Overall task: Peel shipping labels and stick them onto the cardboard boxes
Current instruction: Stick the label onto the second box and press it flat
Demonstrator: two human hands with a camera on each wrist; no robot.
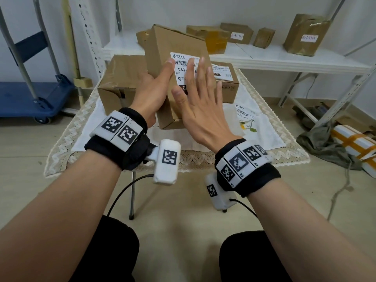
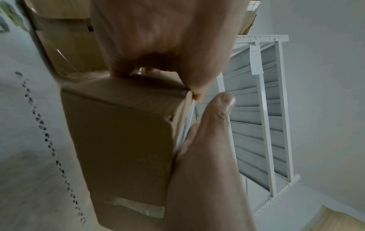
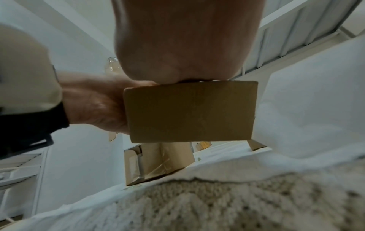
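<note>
A small cardboard box (image 1: 162, 58) is held tilted above the table, its labelled face towards me. A white shipping label (image 1: 181, 65) with a barcode lies on that face. My left hand (image 1: 154, 86) grips the box's left side, thumb on the front by the label's edge. My right hand (image 1: 199, 94) lies flat on the label with straight fingers and covers its right part. The left wrist view shows the box (image 2: 122, 140) between my thumb (image 2: 213, 125) and the fingers behind it. In the right wrist view the box (image 3: 189, 112) sits under my right palm (image 3: 183, 46).
A large box (image 1: 120, 82) stands on the cloth-covered table (image 1: 264, 127) at the left, and a labelled box (image 1: 225, 82) at the right behind the held one. A loose label sheet (image 1: 245, 112) lies on the cloth. Several parcels sit on the white shelf (image 1: 284, 58) behind. A blue cart (image 1: 30, 94) stands on the left.
</note>
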